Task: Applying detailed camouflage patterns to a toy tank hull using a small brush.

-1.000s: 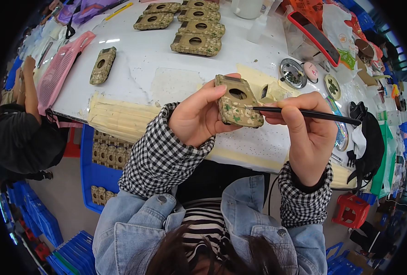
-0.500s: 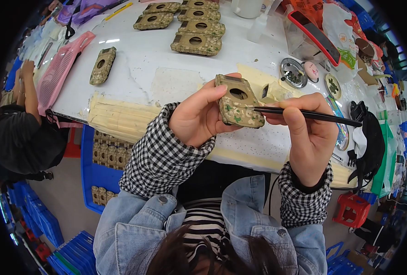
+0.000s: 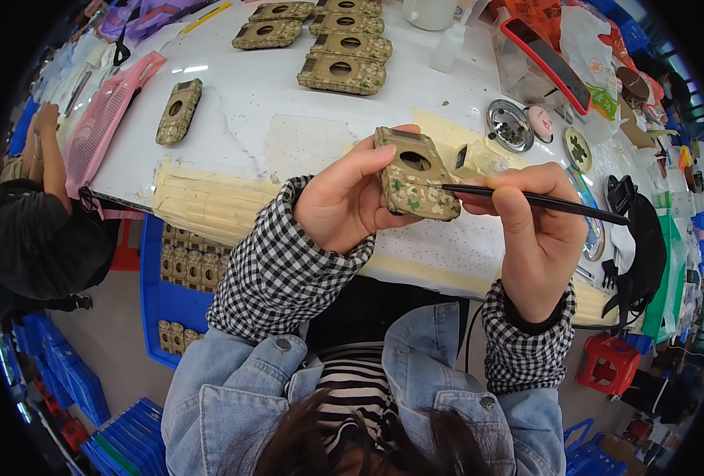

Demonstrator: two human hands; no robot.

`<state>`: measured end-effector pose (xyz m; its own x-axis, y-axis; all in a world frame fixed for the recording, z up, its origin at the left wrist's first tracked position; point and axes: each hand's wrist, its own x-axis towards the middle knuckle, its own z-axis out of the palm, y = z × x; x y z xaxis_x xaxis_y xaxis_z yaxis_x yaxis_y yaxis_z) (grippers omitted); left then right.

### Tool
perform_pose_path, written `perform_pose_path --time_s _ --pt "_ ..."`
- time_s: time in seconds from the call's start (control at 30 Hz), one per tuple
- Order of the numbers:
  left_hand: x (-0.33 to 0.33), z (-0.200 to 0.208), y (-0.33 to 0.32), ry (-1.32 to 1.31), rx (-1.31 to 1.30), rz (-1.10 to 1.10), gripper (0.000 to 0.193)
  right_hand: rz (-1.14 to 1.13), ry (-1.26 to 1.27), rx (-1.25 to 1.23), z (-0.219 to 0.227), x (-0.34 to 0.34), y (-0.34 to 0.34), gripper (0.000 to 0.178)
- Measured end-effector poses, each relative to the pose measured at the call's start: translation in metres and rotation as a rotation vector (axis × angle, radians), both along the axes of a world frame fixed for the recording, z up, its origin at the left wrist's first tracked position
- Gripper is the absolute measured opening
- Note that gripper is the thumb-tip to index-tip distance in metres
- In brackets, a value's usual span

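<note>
A camouflage-patterned model tank hull (image 3: pixel 431 178) with a round hole in its top is held tilted above the table. My left hand (image 3: pixel 344 186) is closed around its left side, the thumb on the upper edge. My right hand (image 3: pixel 538 218) is closed on slim black tweezers (image 3: pixel 558 205). Their pointed tip meets the hull's top surface just below the hole, among green and pale patches. Whether anything is between the tips is too small to tell.
Several matching hulls (image 3: pixel 342 74) stand at the back of the table, with a lone one (image 3: pixel 180 111) at left. A round metal dish (image 3: pixel 510 125) and a red-cased phone (image 3: pixel 544 63) lie at right. A blue tray (image 3: pixel 153 317) below left holds more hulls. Another person (image 3: pixel 42 246) sits at left.
Almost nothing differs. Both hands, with the hull and tweezers, have shifted very slightly to the right in the picture, and the tweezer tip stays at the hull's surface.
</note>
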<state>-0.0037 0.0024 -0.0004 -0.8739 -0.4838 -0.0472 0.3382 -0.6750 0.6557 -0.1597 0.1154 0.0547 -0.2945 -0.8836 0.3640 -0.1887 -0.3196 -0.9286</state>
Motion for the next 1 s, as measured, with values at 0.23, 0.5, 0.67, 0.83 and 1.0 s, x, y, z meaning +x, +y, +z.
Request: perform_pose_path --time_s 0.23,0.5,0.67,0.83,1.0 --pt "-0.0004 0.0015 0.0015 -0.012 -0.003 0.016 0.051 0.013 0.028 -0.025 -0.0004 0.0006 0.0004 0.01" --pt "0.0 -0.0018 -0.001 0.011 -0.014 -0.008 0.051 0.01 0.031 -0.036 -0.0013 0.0007 0.0008 0.01" --pt "-0.0007 -0.0018 -0.0011 0.017 -0.009 -0.004 0.05 0.009 0.023 -0.031 -0.0015 0.0008 0.0008 0.01" --pt "-0.0002 -0.0018 -0.0009 0.013 -0.013 -0.004 0.05 0.008 0.021 -0.028 -0.0017 0.0015 0.0005 0.01" --pt "0.0 -0.0013 -0.0007 0.012 -0.01 0.003 0.05 -0.011 0.054 -0.021 -0.0021 0.0011 0.0012 0.01"
